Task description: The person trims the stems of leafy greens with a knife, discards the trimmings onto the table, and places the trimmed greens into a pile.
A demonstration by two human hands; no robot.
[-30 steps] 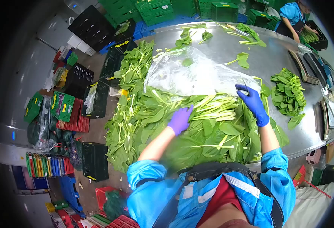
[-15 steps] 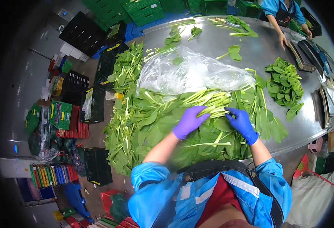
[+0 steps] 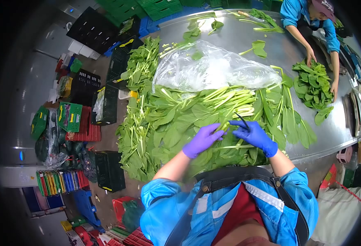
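My left hand (image 3: 205, 140), in a purple glove, is closed on the pale cut end of a leafy green stalk (image 3: 224, 126). Facing it, my right hand (image 3: 255, 137) in a blue glove grips a slim, dark, pointed tool (image 3: 241, 120), much of it hidden by the fingers. The tool is close beside the stalk end. Below and around both hands spreads a large heap of leafy greens (image 3: 176, 123). Just beyond them lies a row of pale stems (image 3: 233, 96), cut ends toward the right.
A clear plastic bag (image 3: 213, 67) lies across the back of the heap on the metal table (image 3: 303, 141). At right, a co-worker's hands (image 3: 311, 56) touch a bunch of greens (image 3: 311, 84). Crates (image 3: 110, 170) stand along the left.
Both hands have drawn back from the stem row toward my body, the left now with a single stalk. The co-worker has leaned in and reached the bunch at right.
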